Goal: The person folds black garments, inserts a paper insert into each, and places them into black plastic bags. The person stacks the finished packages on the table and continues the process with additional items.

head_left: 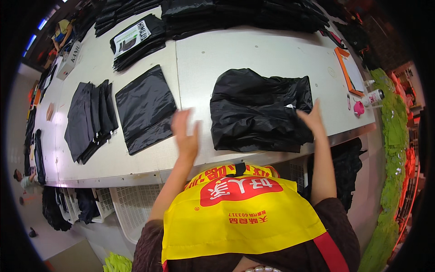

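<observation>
Bundle of glossy black fabric point(260, 111) lies loosely folded and wrinkled on the pale worktable point(217, 54), in front of the person and a little to the right, its lower edge near the table's front. A small white label point(290, 106) shows near its right side. The right hand point(313, 121) is at that right edge, thumb reaching over the fabric and fingers spread away from it; whether it pinches any cloth, I cannot tell. The left hand point(186, 138) is empty, fingers raised and parted, in the gap between the bundle and a flat black packet point(146, 109), nearer the packet; blur hides whether they touch. Further left sits an overlapping stack of dark folded pieces point(90, 120).

The bundle looks light, soft and limp, with a sheen that suggests a slippery surface; it seems unlikely to break, but its layers could slide apart or crease. Holding it by 1 edge would probably let the rest sag, so the 2 side edges, gripped through all layers with the palms spread beneath, look like the surest hold
</observation>
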Demonstrator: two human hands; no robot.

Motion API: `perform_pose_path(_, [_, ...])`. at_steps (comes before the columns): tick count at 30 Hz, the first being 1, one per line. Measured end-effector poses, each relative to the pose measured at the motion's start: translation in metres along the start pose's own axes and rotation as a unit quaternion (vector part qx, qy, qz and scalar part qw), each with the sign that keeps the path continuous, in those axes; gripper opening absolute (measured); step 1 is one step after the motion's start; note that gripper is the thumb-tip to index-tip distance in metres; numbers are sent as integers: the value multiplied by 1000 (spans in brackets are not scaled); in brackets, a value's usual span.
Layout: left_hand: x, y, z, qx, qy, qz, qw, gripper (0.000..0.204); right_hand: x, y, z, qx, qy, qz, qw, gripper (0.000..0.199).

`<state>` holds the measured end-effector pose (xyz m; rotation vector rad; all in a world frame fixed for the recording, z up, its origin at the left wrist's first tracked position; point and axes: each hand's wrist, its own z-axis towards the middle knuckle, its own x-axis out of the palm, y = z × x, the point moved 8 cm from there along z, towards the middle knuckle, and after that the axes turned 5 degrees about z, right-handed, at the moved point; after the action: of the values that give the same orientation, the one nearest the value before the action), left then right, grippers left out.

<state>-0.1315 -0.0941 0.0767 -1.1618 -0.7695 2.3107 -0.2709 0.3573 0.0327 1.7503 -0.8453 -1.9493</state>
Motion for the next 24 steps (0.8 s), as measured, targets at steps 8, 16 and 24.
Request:
perform_pose_path(8, [120,-47,-25,231,357,195,884,97,11,-26,-41,177,69,197,962,78])
perform_pose_path(16, [113,-143,-9,247,285,12,926,102,-25,40,-45,154,97,361,915,54])
perform_pose_path(24, [113,-83,36,57,175,-113,976,64,-52,238,-79,-122,323,618,706,55])
